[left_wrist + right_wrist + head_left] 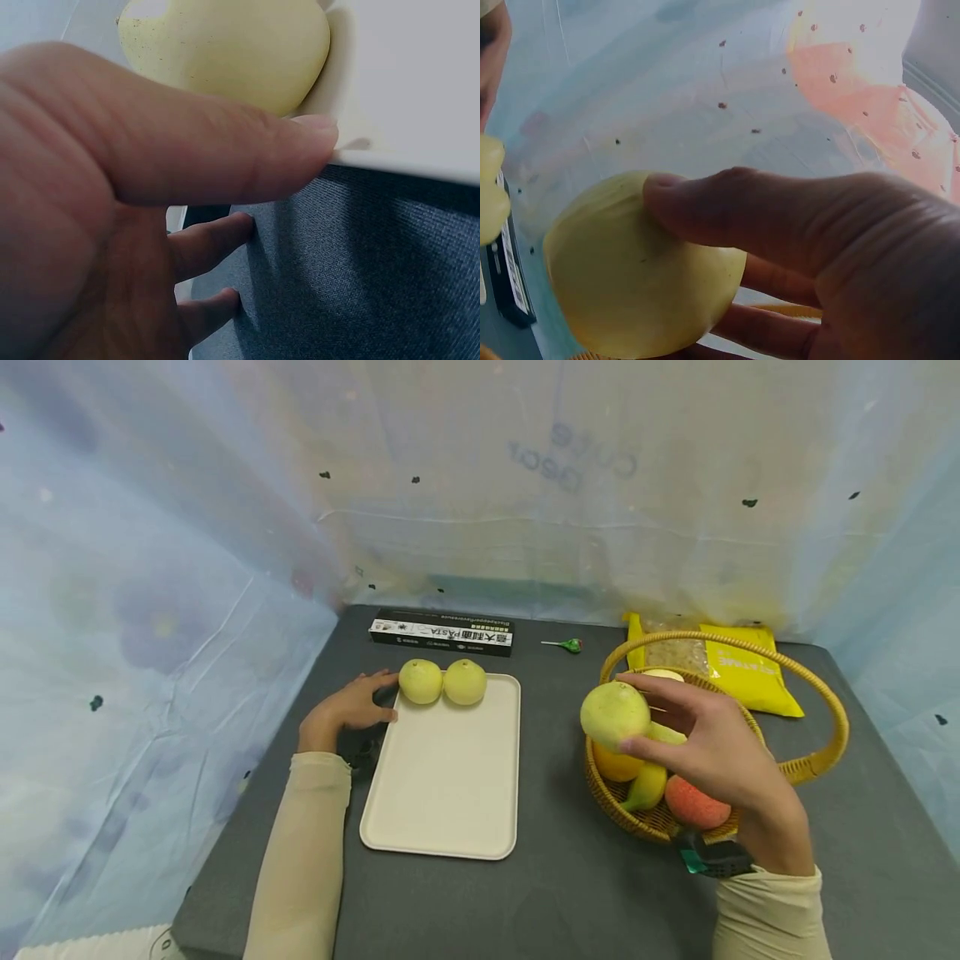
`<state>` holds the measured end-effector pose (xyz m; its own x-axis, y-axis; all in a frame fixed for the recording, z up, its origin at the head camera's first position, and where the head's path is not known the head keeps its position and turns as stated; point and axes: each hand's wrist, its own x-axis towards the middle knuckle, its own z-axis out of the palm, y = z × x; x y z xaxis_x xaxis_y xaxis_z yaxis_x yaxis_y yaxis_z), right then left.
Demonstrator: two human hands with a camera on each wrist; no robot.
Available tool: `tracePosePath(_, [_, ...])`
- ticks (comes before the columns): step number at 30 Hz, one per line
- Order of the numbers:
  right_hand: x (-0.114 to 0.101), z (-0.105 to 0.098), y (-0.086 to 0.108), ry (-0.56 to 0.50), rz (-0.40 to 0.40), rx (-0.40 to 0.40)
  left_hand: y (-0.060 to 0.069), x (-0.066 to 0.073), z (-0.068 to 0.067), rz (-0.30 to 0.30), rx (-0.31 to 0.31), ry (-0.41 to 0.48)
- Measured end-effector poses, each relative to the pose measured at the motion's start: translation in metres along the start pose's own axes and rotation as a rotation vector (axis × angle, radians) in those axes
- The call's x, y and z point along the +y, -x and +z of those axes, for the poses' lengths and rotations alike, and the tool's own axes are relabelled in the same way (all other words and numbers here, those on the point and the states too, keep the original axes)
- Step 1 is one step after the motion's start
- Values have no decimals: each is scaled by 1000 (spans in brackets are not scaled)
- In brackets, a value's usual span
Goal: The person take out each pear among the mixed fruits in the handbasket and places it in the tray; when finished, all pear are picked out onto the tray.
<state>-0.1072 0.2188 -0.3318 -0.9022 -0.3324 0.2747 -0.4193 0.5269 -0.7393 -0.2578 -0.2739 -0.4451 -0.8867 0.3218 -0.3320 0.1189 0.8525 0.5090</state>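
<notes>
Nearest: right sleeve (768,914), right of the tray (450,785). Right hand (716,739) grips a pale-green fruit (613,717), well right of tray, over the basket (637,827); roundish, no obvious long axis. Basket holds orange fruit (615,765), banana (645,787), red fruit (697,803). Left hand (352,706) closer to tray: fingers loosely extended, thumb at left rim. Two similar fruits (465,682) inside tray's far end.
</notes>
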Motion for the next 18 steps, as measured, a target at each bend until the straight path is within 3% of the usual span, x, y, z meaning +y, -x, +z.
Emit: tracePosePath(18, [-16, 61, -57, -204, -161, -101, 0, 1, 0, -11, 0, -6])
